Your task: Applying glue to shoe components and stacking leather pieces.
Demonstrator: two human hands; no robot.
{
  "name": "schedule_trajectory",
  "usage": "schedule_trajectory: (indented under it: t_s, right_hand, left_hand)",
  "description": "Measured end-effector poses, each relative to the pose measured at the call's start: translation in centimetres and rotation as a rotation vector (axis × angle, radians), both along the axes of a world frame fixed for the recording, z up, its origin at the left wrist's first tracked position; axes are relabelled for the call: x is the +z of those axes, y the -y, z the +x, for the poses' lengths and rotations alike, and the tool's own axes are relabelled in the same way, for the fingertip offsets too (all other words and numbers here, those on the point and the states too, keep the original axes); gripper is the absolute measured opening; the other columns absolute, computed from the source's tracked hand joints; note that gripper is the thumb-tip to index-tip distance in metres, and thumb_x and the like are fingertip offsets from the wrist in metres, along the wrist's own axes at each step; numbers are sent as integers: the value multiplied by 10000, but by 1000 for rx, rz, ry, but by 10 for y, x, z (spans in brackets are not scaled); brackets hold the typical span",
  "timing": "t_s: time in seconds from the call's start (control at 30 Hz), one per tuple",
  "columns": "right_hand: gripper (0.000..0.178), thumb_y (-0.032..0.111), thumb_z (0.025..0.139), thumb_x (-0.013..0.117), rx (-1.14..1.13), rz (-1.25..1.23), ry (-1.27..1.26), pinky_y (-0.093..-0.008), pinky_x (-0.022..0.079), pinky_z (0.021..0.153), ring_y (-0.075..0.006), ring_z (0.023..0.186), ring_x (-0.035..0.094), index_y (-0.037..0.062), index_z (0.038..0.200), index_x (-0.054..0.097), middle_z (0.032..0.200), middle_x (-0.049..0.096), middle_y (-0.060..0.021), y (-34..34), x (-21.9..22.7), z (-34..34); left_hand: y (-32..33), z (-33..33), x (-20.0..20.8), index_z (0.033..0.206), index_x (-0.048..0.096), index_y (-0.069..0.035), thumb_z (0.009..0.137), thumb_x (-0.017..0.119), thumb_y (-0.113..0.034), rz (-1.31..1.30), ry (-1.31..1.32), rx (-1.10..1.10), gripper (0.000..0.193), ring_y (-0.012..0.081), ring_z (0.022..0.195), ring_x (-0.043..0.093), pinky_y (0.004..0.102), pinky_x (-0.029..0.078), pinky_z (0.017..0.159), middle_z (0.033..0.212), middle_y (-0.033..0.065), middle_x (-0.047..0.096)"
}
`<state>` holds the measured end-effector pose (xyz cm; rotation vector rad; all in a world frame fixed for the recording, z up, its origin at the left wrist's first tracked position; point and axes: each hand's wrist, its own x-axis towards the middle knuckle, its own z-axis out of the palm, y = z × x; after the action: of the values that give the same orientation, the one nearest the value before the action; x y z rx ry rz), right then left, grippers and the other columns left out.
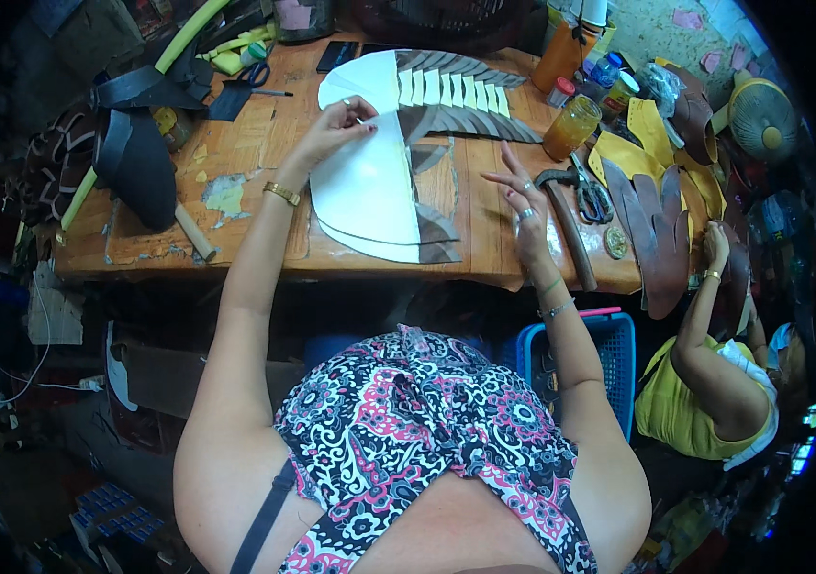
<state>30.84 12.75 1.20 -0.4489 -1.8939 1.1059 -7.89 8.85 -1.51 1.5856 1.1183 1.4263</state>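
Touching the white panel [360,187] at centre of the frame with left hand [346,122], fingers bent and drawn close to the thumb at its upper edge. Cannot tell a pinch on that edge from a mere light touch. Holding nothing in right hand [523,206], right of centre, opened out with fingers spread over the wooden table [484,234], near the hammer [572,234].

See a second white panel [360,84] just above, at upper centre, with pale yellow pieces [451,88] in a row and dark strips [470,124] fanned out to its right. Find more dark strips along the straight right edge of the lower panel.

Note black scissors [592,196] just right of the hammer, and an amber jar [572,129] at upper right. Make out coloured markings on the white-lidded jar [620,93] close by, too small to read. Say the same of pale marks on blue packets [121,515] at lower left.

Spot dark leather [135,167] at upper left, a blue basket [623,368] below the table, and a co-worker's hand [717,247] at far right, beside brown pieces [652,230].
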Motion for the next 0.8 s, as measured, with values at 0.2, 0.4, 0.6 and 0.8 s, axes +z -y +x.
schedule_trajectory:
  t_s: [0.2, 0.4, 0.6, 0.8]
  right_hand:
    - [390, 252, 915, 580, -150, 195, 118, -448, 363, 1159, -330, 1403, 503, -2, 1155, 753, 1558, 499, -200, 4, -11, 18]
    - [305, 186, 884, 649, -163, 241, 195, -449, 366, 1146, -328, 1356, 549, 58, 1138, 758, 1504, 573, -149, 8, -9, 12]
    - [308, 169, 859, 663, -122, 205, 225, -448, 373, 1132, -332, 1327, 568, 41, 1124, 750, 1467, 599, -169, 14, 0, 10]
    - [324, 162, 832, 688, -146, 253, 266, -442, 389, 1100, -331, 1300, 578, 47, 1128, 751, 1446, 615, -167, 17, 4, 10]
  left_hand:
    - [-43, -55, 70, 1191, 666, -23, 986, 681, -79, 108, -163, 120, 213, 64, 978, 619, 215, 487, 887, 1028, -13, 677]
    - [-119, -104, 46, 1180, 674, 1, 993, 670, -78, 100, -228, 187, 203, 48, 938, 608, 211, 490, 853, 1030, -24, 680]
    - [-170, -121, 9, 1149, 686, 9, 956, 674, -25, -5, -240, 255, 197, 50, 901, 593, 211, 491, 803, 989, -18, 676]
    - [-189, -118, -3, 1114, 718, -21, 910, 693, -25, 23, -268, 294, 206, 84, 823, 630, 258, 495, 755, 910, 21, 716]
